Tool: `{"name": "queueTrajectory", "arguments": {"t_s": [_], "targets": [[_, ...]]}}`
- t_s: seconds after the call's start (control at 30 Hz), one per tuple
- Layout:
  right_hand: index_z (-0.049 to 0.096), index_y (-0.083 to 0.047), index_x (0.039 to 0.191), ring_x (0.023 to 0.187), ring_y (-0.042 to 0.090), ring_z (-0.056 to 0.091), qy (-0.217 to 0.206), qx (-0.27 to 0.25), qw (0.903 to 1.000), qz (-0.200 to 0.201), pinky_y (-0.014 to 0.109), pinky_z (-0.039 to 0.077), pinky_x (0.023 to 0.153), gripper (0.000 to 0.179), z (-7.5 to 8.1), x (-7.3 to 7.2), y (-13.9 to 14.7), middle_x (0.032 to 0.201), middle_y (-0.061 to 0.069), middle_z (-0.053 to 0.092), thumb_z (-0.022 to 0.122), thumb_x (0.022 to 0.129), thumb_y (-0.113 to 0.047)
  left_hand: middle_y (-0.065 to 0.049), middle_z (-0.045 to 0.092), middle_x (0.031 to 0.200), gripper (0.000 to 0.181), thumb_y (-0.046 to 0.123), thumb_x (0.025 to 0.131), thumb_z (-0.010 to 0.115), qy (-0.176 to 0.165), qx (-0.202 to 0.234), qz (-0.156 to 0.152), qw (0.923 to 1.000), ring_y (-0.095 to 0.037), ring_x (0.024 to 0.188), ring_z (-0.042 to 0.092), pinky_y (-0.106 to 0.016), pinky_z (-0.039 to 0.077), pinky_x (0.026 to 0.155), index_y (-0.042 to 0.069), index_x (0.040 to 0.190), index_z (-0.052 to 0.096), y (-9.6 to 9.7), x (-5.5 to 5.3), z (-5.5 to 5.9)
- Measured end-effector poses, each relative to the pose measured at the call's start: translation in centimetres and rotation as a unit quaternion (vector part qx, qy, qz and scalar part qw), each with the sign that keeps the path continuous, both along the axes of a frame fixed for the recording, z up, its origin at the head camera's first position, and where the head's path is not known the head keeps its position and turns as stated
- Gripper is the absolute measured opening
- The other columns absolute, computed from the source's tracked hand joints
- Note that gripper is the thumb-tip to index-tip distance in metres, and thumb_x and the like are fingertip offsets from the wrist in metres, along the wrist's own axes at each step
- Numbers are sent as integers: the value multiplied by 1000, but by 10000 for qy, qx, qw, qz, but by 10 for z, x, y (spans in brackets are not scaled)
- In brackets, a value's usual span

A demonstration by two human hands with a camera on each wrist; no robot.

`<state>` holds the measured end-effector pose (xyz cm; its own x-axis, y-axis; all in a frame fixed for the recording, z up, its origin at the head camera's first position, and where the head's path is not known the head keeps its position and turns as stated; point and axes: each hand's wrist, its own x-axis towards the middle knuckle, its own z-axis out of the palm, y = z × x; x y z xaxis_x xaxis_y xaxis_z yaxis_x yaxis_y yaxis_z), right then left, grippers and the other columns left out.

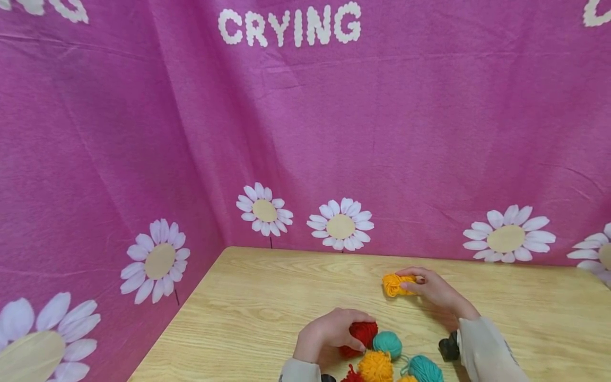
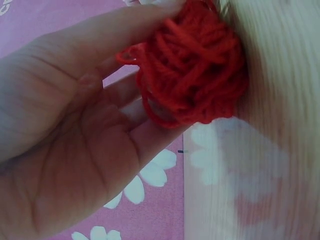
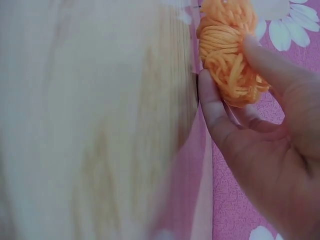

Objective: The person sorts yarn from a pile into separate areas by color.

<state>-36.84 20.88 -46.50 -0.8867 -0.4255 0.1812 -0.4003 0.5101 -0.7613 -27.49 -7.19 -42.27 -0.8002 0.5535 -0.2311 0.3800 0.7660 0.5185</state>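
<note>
My right hand [image 1: 431, 289] pinches a small yellow yarn skein [image 1: 394, 285] between thumb and fingers, over the far part of the table. In the right wrist view the skein [image 3: 227, 50] is bound round its middle, with loops at its ends. My left hand [image 1: 331, 329] holds a red yarn ball [image 1: 365, 334], thumb on its near side and fingers around the far side. The left wrist view shows the red ball [image 2: 195, 70] right at the wooden tabletop, a loose strand hanging off it. Beside it sits a teal yarn ball [image 1: 387, 344].
Nearer me lie a yellow yarn ball [image 1: 375, 366], another teal ball [image 1: 424, 369] and a second red piece [image 1: 352, 375], partly cut off by the frame. The wooden table [image 1: 267, 297] meets a pink daisy-print cloth [image 1: 406, 132] at its back and left.
</note>
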Motion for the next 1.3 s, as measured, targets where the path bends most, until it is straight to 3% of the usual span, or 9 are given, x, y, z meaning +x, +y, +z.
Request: {"name": "queueTrajectory", "arguments": {"t_s": [0.33, 0.53, 0.87, 1.3], "targets": [[66, -9, 123, 121, 37, 52, 178, 283, 9992, -219, 44, 45, 95, 34, 1, 0, -3, 130, 20, 59, 65, 94, -24, 11, 64, 128, 51, 14, 84, 77, -67, 98, 59, 9999, -7, 99, 52, -24, 49, 93, 27, 131, 63, 4, -1, 2], [66, -4, 121, 117, 40, 53, 455, 368, 9981, -192, 48, 48, 94, 32, -4, 0, -3, 124, 21, 60, 66, 93, -19, 10, 65, 125, 51, 7, 82, 77, -73, 231, 201, 9995, -8, 99, 52, -25, 49, 93, 25, 128, 65, 4, 1, 4], [65, -4, 121, 119, 41, 52, 336, 346, 9985, -267, 55, 46, 97, 32, -3, 3, -3, 125, 22, 58, 67, 92, -18, 8, 67, 124, 48, 8, 82, 77, 360, 367, -2, 9987, -5, 98, 54, -20, 48, 90, 24, 126, 67, -3, -2, 0], [64, -2, 123, 122, 45, 50, 237, 307, 9990, -235, 59, 45, 99, 35, -4, 6, -1, 129, 26, 56, 66, 93, -19, 2, 67, 125, 50, 6, 83, 76, 780, 449, 172, 9958, -10, 105, 58, -22, 51, 91, 18, 129, 64, -8, -6, -5]]}}
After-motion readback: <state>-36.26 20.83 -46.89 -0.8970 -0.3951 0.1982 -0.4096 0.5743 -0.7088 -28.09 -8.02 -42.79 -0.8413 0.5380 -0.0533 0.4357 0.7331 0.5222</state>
